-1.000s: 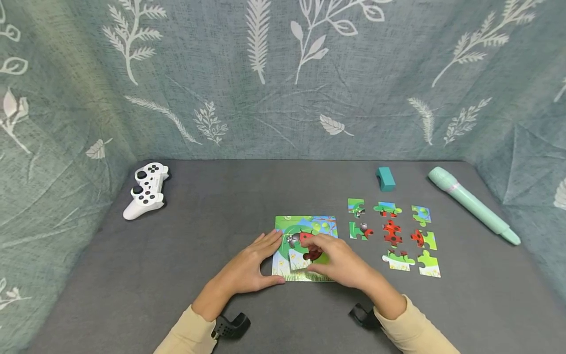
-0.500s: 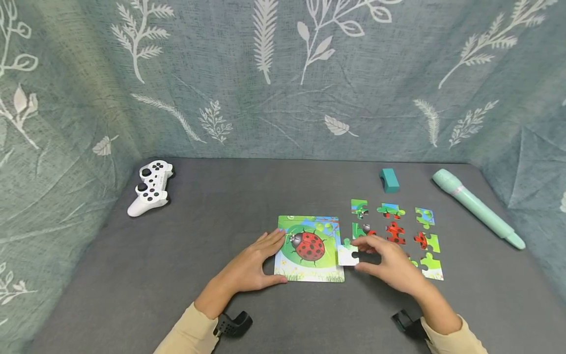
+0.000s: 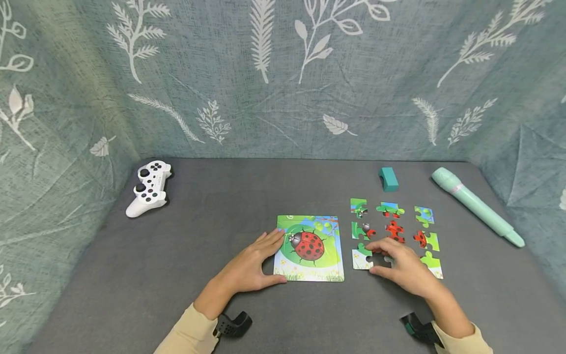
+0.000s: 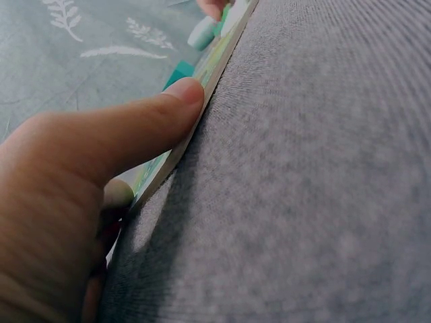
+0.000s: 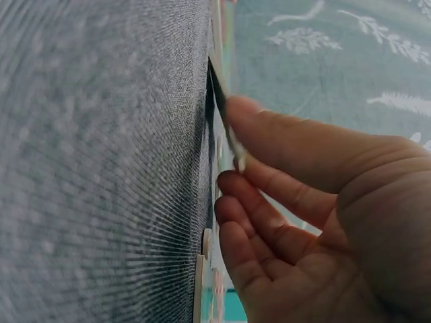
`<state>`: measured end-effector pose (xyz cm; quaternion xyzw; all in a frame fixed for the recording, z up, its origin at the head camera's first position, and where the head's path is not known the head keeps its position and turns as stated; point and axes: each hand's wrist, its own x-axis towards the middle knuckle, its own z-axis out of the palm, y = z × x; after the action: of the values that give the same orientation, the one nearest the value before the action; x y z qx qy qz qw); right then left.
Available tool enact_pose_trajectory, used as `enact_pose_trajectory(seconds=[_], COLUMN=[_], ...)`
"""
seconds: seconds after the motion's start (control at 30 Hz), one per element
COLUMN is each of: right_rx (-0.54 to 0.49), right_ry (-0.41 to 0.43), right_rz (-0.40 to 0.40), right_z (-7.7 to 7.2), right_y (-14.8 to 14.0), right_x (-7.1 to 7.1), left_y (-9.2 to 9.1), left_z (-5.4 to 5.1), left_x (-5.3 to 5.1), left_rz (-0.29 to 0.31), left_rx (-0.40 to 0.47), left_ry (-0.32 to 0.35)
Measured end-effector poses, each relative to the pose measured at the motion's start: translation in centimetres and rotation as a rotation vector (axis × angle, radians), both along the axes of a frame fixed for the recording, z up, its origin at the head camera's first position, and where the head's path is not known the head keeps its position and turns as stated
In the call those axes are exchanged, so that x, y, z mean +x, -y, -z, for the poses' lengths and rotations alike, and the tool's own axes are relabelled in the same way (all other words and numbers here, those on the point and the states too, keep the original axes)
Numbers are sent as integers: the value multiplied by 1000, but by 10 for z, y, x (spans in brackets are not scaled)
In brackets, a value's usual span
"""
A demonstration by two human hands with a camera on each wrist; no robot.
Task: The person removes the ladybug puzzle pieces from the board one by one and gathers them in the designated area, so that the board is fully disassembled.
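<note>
A square ladybug puzzle board (image 3: 308, 248) lies flat near the table's middle. Along its left side rests my left hand (image 3: 249, 268), fingers extended, the thumb (image 4: 148, 124) touching the near left corner. To the right, my right hand (image 3: 404, 265) pinches a green-and-white puzzle piece (image 3: 361, 259) between thumb and fingers. In the right wrist view this piece (image 5: 225, 111) tilts, one edge low at the table. Several other puzzle pieces lie in rows beyond and beside it, including a red spotted piece (image 3: 393, 231) and a green-and-white corner piece (image 3: 432, 265). My right hand partly covers the nearest row.
A teal block (image 3: 389, 179) stands behind the pieces. At the far right lies a mint-green microphone-shaped object (image 3: 477, 206). A white game controller (image 3: 151, 189) sits at the far left. A leaf-patterned cloth (image 3: 283, 113) hangs behind the table.
My right hand has carried the puzzle piece from over the board rightward, down to the nearest row's left end. The whole ladybug picture is uncovered. My left hand has stayed on the board.
</note>
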<state>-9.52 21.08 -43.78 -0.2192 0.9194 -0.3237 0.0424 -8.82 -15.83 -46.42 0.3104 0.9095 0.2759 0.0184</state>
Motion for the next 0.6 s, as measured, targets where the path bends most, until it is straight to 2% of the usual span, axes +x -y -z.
enact_pose_trajectory(seconds=[0.23, 0.4, 0.6], right_rx=[42, 56, 28], right_ry=[-84, -91, -125], right_rz=[-1, -1, -13], right_z=[3, 3, -3], right_y=[1, 1, -4], right_x=[1, 1, -5], left_y=[0, 1, 1], left_z=[-1, -1, -2], left_x=[1, 1, 2], left_rz=[2, 3, -7], left_rx=[13, 11, 17], left_ry=[-3, -7, 8])
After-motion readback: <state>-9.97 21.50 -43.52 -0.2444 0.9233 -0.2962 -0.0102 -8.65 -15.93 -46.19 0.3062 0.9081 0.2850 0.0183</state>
